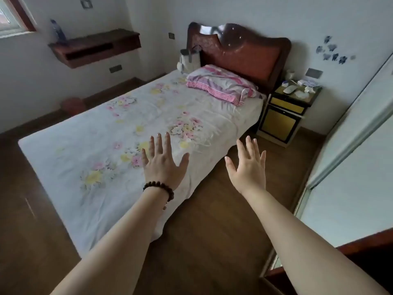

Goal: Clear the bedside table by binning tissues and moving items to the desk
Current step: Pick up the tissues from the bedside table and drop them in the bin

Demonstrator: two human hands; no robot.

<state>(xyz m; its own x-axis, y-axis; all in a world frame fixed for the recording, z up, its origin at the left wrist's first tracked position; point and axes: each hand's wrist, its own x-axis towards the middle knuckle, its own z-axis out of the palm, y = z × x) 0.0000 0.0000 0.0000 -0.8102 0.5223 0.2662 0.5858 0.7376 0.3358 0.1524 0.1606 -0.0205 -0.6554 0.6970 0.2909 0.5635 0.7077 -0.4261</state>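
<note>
The bedside table (286, 112), dark with yellow drawer fronts, stands far off at the right of the headboard. Its top carries crumpled white tissues (303, 94), a white remote-like item (289, 89), a small white box (302, 82) and a white cup (289, 73). A dark wall-mounted desk (95, 46) hangs at the far left with a blue bottle (57, 30) on it. My left hand (162, 165), with a bead bracelet at the wrist, and my right hand (247, 167) are stretched forward, both with fingers spread and holding nothing.
A bed (119, 141) with a floral sheet and a pink striped pillow (221, 84) fills the middle. Wooden floor runs between the bed and the sliding wardrobe doors (350, 145) on the right. A round reddish bin-like object (73, 105) sits on the floor left of the bed.
</note>
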